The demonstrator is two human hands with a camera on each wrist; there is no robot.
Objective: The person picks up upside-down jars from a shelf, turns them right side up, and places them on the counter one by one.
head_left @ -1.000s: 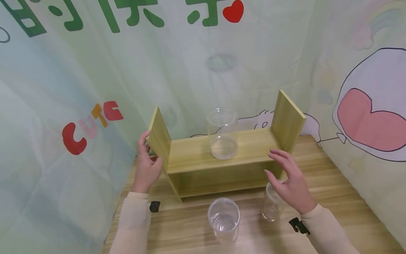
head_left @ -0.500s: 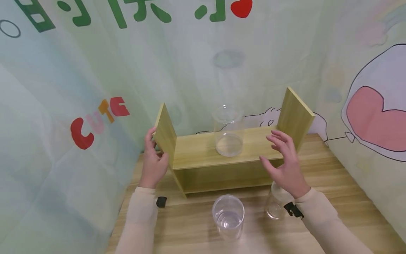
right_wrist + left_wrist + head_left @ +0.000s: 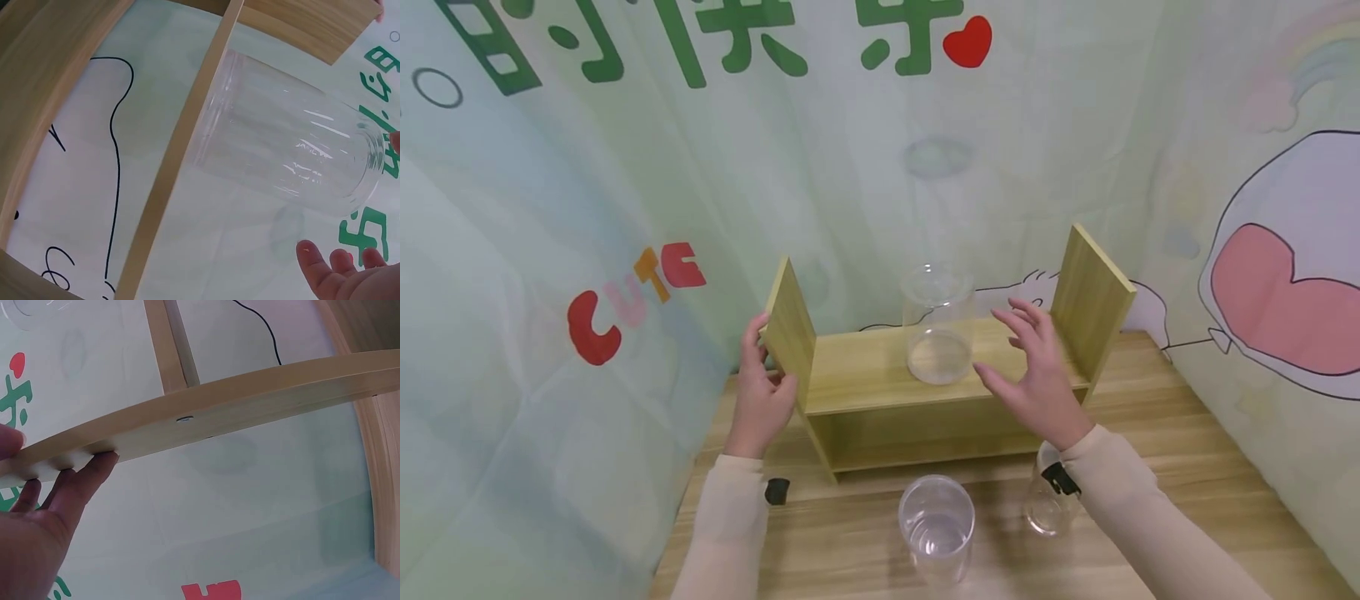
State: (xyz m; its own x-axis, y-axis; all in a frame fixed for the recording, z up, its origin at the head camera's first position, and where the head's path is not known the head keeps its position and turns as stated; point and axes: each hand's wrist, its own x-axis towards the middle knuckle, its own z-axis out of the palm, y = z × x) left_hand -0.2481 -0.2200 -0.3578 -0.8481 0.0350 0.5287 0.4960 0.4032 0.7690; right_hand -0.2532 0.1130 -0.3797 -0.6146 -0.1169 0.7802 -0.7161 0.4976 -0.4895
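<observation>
A two-tier wooden shelf (image 3: 853,367) stands on the table, with a tall clear jar (image 3: 938,333) upright on its upper board. My left hand (image 3: 762,404) grips the front edge of the shelf's left side panel; in the left wrist view the thumb lies on one face of that panel (image 3: 250,390) and the fingers on the other. To the right of the jar, my right hand (image 3: 1036,379) hovers with fingers and thumb spread apart. In the right wrist view its fingers (image 3: 312,262) are near the jar's upper end (image 3: 369,159), and contact cannot be told.
A clear open-topped container (image 3: 936,529) stands on the wood-grain table (image 3: 1180,467) before the shelf. Right of it is another clear container (image 3: 1047,510), partly hidden by the right wrist. Printed cloth (image 3: 820,192) hangs behind and at both sides.
My right hand has moved left and up, from the shelf's right front corner towards the jar on the upper board. The left hand keeps its hold on the side panel.
</observation>
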